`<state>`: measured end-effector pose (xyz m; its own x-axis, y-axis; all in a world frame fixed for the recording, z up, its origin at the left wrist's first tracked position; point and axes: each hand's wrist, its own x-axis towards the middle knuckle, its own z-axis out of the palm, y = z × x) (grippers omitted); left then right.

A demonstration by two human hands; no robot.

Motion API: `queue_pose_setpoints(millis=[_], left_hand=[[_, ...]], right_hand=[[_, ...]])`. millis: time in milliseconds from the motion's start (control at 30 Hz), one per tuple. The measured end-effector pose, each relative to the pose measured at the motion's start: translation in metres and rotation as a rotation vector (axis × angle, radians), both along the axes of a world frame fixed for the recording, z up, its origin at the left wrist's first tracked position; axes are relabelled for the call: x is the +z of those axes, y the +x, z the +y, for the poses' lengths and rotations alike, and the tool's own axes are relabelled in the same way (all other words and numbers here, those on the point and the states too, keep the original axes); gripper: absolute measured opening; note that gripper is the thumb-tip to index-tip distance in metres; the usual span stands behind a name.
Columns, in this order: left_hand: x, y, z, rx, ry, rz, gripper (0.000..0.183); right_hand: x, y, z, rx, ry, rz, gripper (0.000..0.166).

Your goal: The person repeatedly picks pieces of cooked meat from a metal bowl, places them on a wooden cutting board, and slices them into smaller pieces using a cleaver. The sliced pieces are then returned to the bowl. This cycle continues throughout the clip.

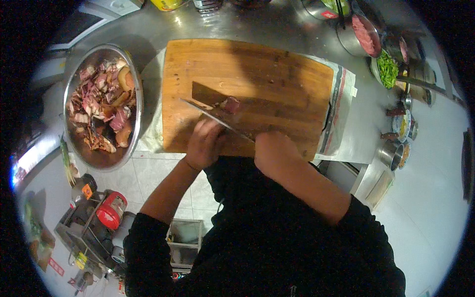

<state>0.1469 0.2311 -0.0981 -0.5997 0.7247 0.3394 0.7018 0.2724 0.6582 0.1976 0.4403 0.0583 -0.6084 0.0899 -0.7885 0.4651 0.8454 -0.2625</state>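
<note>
My right hand (276,148) is closed around the handle end of a kitchen knife (222,123). The handle itself is hidden by the fist. Seen almost edge-on, the blade slants up and left over a wooden cutting board (297,96). My left hand (204,143) is at the board's near edge, beside the near side of the blade. Its fingers are curled and blurred, and whether anything is under them is hidden. Just beyond the blade lies a small piece of dark red meat (232,104), with paler bits to its left.
A large metal bowl (139,111) of cut meat pieces stands left of the board. A cloth (339,111) shows beneath the board on the metal counter (207,28). Far right are a pot of pink meat (363,35), chopped greens (387,69) and small bowls (400,126).
</note>
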Motion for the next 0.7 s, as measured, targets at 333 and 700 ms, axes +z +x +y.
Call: queue_pose_setpoints(millis=[333,700], left_hand=[[0.006,0.0,-0.002,-0.031,-0.067,-0.084,0.039],[0.008,-0.017,0.0,-0.007,-0.146,-0.095,0.032]], right_hand=[[-0.06,-0.006,-0.01,-0.002,-0.035,0.079,0.024],[-0.004,0.01,-0.004,-0.014,-0.052,0.125,0.019]])
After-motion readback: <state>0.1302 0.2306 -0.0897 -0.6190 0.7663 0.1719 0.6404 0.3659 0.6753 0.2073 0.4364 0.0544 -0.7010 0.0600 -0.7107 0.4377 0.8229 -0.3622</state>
